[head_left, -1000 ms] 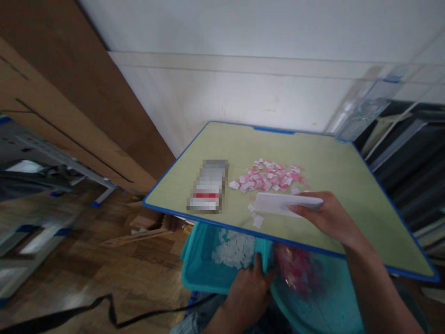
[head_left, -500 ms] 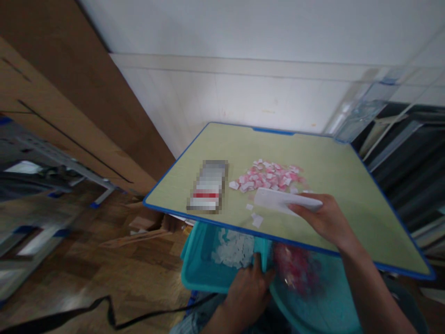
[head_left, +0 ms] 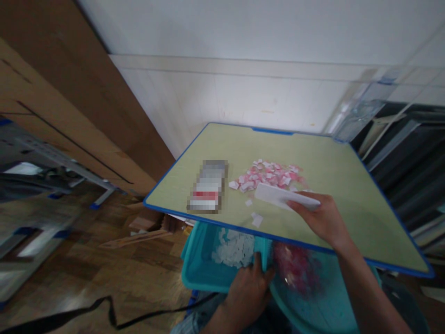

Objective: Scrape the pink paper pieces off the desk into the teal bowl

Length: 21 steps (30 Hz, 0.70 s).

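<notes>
My right hand (head_left: 325, 215) is closed on one end of a flat white slab, like a scraper (head_left: 273, 195), tilted over the table. Just beyond the slab's edge is a heap of small pink and white pieces (head_left: 267, 175), some looking like folded paper. A few loose white pieces (head_left: 257, 219) lie closer to the table's front edge. Below that edge, my left hand (head_left: 251, 287) grips the rim of a teal rectangular basin (head_left: 200, 277), one finger reaching inside. White flakes (head_left: 236, 249) lie in this basin.
A green table (head_left: 323, 157) with a blue rim stands against a white wall. On its left lies a blurred-out flat object (head_left: 208, 185). A round teal tub (head_left: 333, 297) with a clear bag of red contents (head_left: 295, 269) sits under the front edge. A black strap (head_left: 153, 314) crosses lower left.
My right hand and the white slab have shifted slightly up and left, closer to the heap. The left hand stays at the basin rim.
</notes>
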Each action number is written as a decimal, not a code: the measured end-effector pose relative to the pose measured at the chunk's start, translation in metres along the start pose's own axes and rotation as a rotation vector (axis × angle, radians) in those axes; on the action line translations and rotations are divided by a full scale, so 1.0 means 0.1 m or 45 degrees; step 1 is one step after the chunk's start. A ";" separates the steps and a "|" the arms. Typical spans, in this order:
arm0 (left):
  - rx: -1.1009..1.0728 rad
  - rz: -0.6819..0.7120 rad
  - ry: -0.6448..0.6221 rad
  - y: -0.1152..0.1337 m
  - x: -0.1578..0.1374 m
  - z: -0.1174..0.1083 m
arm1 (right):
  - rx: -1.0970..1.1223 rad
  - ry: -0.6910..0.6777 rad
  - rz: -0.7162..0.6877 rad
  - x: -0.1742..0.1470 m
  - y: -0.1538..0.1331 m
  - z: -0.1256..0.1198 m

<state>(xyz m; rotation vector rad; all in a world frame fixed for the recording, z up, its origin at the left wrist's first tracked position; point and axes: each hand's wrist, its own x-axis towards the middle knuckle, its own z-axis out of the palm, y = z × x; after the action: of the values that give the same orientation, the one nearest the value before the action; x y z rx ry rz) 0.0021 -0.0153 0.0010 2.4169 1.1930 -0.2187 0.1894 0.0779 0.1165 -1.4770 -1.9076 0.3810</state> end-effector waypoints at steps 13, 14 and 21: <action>-0.005 -0.005 0.011 0.00 0.00 0.00 | 0.135 -0.002 0.044 0.06 0.02 0.11; 0.004 -0.009 0.016 0.00 0.00 0.01 | 0.142 -0.006 0.051 0.07 0.02 0.12; -0.001 -0.003 0.024 -0.01 -0.01 0.03 | 0.202 -0.046 0.136 0.12 0.02 0.20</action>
<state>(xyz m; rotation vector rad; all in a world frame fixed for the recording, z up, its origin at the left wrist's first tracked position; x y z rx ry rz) 0.0007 -0.0168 -0.0020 2.4224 1.2035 -0.1968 0.1762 0.0931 0.1041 -1.4785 -1.7863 0.5979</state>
